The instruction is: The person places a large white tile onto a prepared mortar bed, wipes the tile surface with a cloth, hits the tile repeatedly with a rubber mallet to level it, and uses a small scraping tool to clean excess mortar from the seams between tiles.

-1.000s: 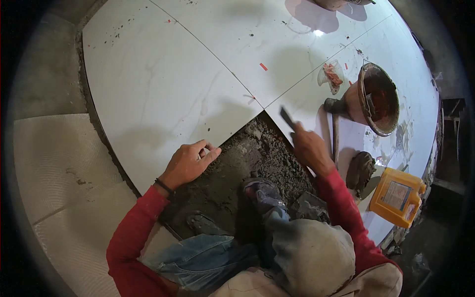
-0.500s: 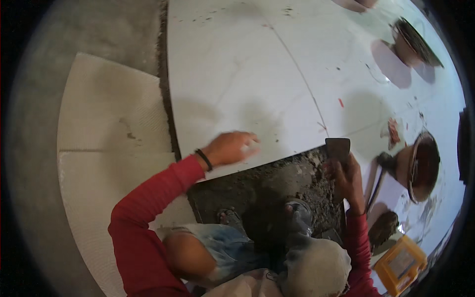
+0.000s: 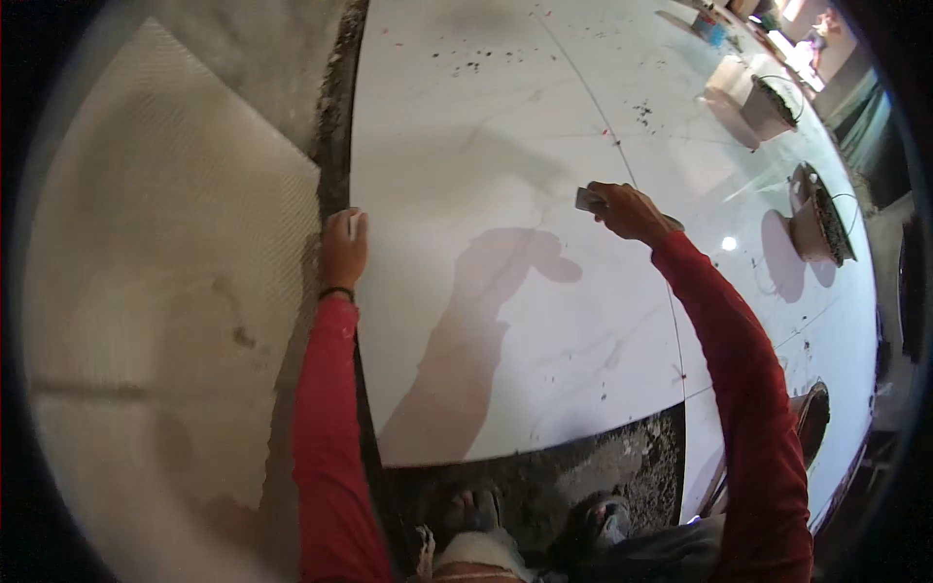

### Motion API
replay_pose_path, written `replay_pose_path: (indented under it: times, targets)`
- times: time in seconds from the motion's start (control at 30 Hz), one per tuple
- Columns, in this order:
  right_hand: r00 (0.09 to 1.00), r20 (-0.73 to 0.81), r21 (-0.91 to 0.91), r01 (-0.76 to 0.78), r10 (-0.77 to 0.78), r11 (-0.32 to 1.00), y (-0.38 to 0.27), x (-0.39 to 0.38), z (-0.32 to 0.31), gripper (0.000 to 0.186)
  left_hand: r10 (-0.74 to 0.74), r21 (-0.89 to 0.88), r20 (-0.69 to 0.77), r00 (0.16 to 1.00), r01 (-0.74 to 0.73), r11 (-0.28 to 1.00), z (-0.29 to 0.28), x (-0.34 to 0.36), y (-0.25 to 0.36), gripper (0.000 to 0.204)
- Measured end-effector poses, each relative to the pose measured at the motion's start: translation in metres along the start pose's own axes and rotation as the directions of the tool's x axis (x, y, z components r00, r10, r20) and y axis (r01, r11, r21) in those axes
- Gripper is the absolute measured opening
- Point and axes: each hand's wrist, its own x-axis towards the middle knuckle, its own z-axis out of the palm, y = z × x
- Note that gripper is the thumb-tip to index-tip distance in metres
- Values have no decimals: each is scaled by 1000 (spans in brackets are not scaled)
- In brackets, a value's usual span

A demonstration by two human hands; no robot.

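Note:
My left hand is closed at the left edge of a large white floor tile. Something small and white shows at its fingertips, too small to name. Farther right, my right hand grips a putty knife over the tiles. The knife's grey blade points left, close to the joint between two tiles. My arm's shadow falls across the white tile. I cannot tell whether the blade touches the surface.
Ridged pale tiles lie on the left, beyond a dark gap. Buckets of mortar stand on the right, one at the far side and one nearer. Dark mortar bed lies around my feet. Crumbs dot the tiles.
My left hand has moved left and forward to the tile's edge. My right hand has carried the putty knife forward over the tiles. The view has shifted forward.

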Motion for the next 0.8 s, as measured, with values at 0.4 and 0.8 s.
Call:
replay_pose_path:
  times: [0.4,0.8]
  targets:
    - [969,-139,-370,-243,205,897,49,160,-6,19,-14,-257,-167,986,-30,966,37,48,-58,56]
    - [999,28,-219,-28,35,975,53,209,2,28,55,-176,-139,989,-79,981,41,50,-62,53]
